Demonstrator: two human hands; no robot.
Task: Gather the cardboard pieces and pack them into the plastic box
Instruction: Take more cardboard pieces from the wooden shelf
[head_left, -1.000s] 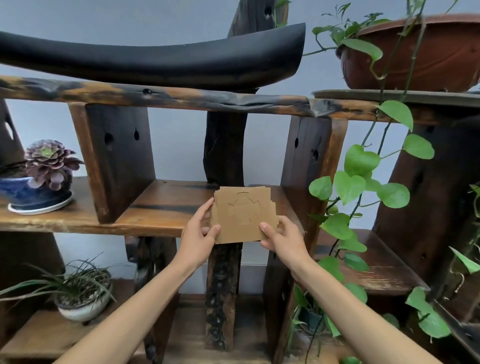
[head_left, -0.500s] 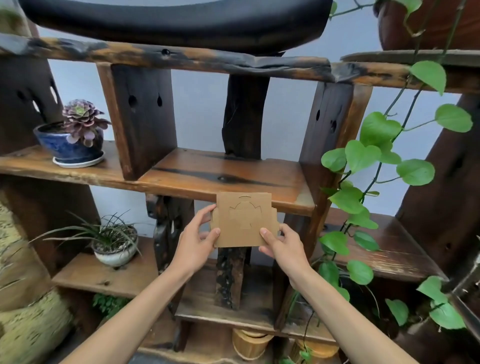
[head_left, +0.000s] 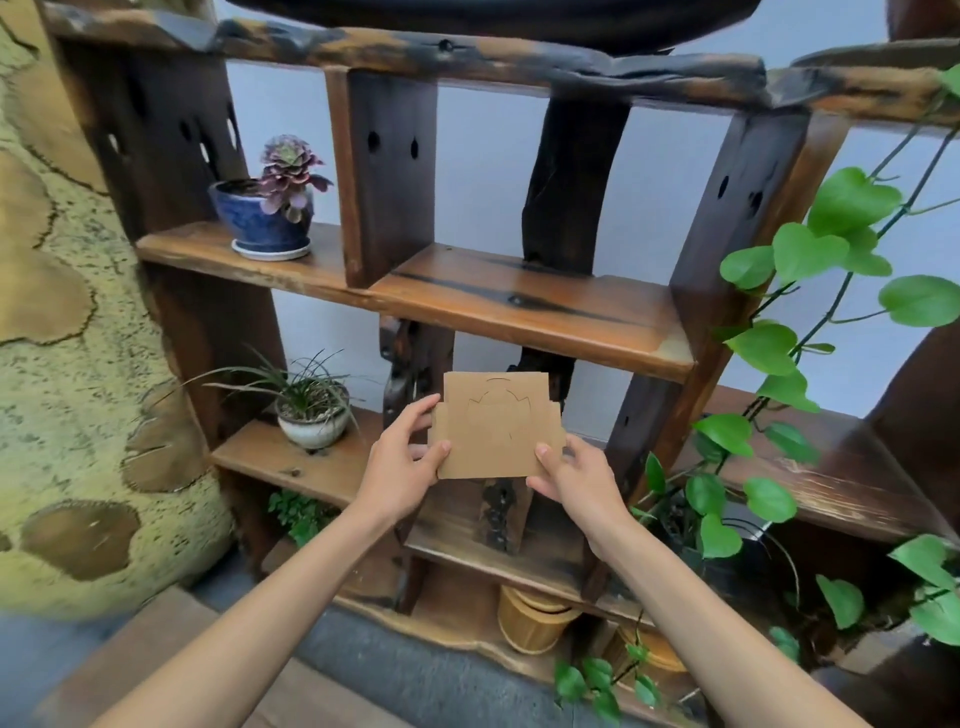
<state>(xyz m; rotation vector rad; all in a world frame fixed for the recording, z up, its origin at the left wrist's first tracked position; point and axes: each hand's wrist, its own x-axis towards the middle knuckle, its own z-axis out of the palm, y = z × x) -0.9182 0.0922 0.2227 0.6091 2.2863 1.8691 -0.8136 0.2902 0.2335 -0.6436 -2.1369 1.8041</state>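
Note:
A thin stack of brown cardboard pieces (head_left: 496, 426), die-cut with a curved outline on the front one, is held upright in front of me. My left hand (head_left: 402, 462) pinches its left edge, thumb on the front. My right hand (head_left: 574, 475) grips its lower right corner. The stack hangs in the air in front of the dark wooden shelf unit (head_left: 524, 306), below its middle board. No plastic box is in view.
A purple succulent in a blue pot (head_left: 267, 208) stands on the left shelf, a grassy plant in a white pot (head_left: 310, 410) one level lower. Trailing green vines (head_left: 779, 332) hang at the right. Wooden buckets (head_left: 535, 618) sit at the bottom. A yellow textured wall (head_left: 62, 364) rises at the left.
Both hands have drawn the cardboard stack back and down, away from the middle shelf board. My view has pulled back and tilted down, so lower shelves and the floor show.

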